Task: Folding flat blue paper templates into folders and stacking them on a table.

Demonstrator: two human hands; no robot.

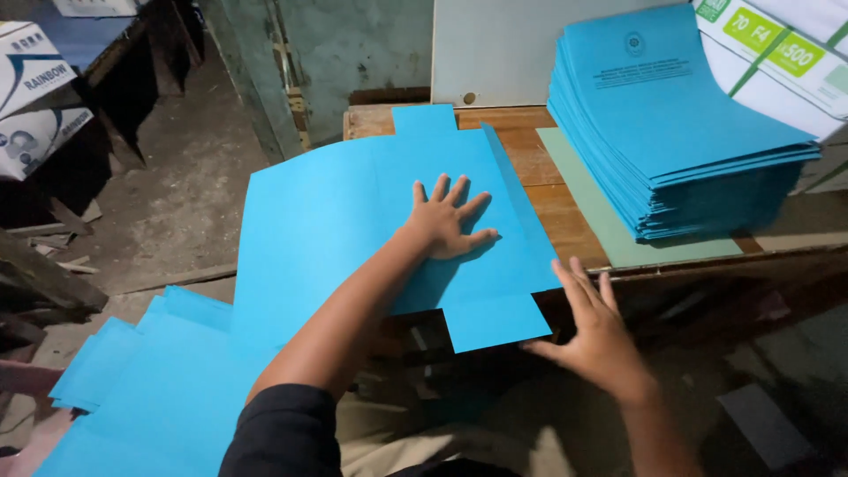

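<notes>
A large blue card sheet [336, 221] with flaps lies on the wooden table [530, 159], its left part curling up off the edge. My left hand [446, 221] presses flat on the sheet's right half, fingers spread. My right hand [596, 340] hovers open at the table's near edge, just right of the sheet's lower flap [495, 322], holding nothing.
A tall stack of folded blue folders [671, 124] rests on a pale green board [609, 238] at the right. White paper ream boxes [786, 53] stand behind it. More blue sheets [150, 380] lie piled at lower left. Cardboard boxes [35, 88] sit on shelves at far left.
</notes>
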